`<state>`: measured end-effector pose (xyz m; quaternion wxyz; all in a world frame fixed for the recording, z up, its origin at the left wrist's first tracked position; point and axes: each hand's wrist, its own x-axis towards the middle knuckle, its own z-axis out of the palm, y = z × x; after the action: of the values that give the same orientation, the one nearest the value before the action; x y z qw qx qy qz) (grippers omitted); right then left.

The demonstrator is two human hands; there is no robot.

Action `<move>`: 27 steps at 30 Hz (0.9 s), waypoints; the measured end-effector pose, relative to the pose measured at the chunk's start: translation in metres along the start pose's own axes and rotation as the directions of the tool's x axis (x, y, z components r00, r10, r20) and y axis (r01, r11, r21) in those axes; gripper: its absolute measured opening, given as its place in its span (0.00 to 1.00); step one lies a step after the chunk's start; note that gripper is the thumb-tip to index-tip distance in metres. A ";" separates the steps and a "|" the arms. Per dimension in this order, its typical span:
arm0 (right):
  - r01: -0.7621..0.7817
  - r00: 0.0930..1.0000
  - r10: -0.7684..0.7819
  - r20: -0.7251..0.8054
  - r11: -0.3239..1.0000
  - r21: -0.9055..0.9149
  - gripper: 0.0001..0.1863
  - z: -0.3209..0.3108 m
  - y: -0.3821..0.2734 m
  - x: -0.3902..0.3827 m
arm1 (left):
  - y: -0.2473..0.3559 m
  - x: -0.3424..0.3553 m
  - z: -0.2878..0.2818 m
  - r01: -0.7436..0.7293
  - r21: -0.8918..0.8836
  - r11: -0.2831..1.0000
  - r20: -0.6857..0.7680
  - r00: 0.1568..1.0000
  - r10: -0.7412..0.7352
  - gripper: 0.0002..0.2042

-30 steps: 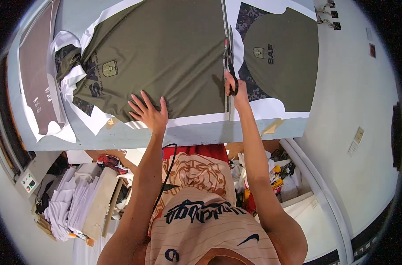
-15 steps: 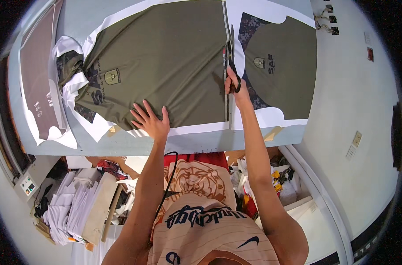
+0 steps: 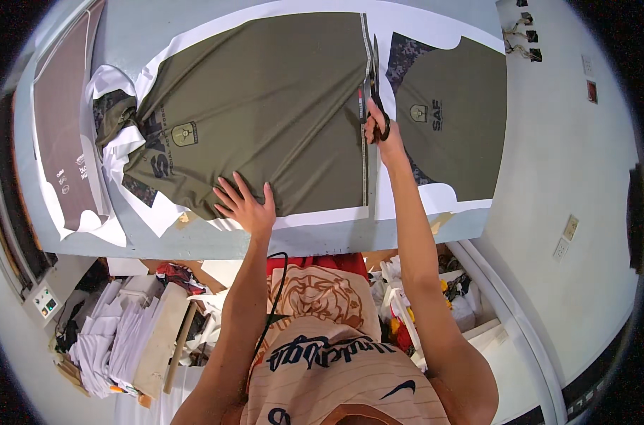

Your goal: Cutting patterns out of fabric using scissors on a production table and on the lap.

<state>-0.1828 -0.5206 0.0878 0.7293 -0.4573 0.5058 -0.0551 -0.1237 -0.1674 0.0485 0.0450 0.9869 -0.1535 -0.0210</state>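
Observation:
A large olive fabric panel with a printed crest and lettering lies on the table. My left hand rests flat near its front edge, fingers spread, pressing on the cloth. Around the handles of black scissors, my right hand is closed, the blades pointing away from me. The scissors lie along the panel's right edge, beside a narrow printed strip. Right of them is a second olive panel with dark camouflage curves and white margins. Whether the blades are apart is hard to make out.
A brownish panel with white borders lies at the table's left end, beside a bunched camouflage piece. Under the pale blue table are stacked white sheets and piled cloth scraps. A white wall with outlets stands at right.
My right hand and the scissors have advanced slightly away from me along the panel's right edge. The left hand stays on the same patch of cloth. The whole view has shifted a little.

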 end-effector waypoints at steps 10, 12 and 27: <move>-0.080 0.997 0.081 -0.016 0.995 0.058 0.29 -0.003 -0.015 0.025 | 0.000 0.000 -0.002 0.005 -0.001 1.000 0.022 1.000 -0.005 0.42; -0.045 0.999 0.046 -0.022 0.999 0.023 0.29 -0.002 -0.015 0.031 | 0.001 0.001 -0.003 0.003 -0.004 1.000 0.028 1.000 -0.003 0.42; -0.067 0.997 0.066 -0.038 0.997 -0.035 0.29 0.007 -0.029 0.048 | -0.001 0.005 -0.003 0.006 0.003 1.000 0.032 0.999 -0.006 0.43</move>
<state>-0.1435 -0.5591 0.0763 0.7130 -0.4523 0.5349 -0.0299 -0.1191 -0.1681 0.0512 0.0409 0.9870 -0.1512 -0.0369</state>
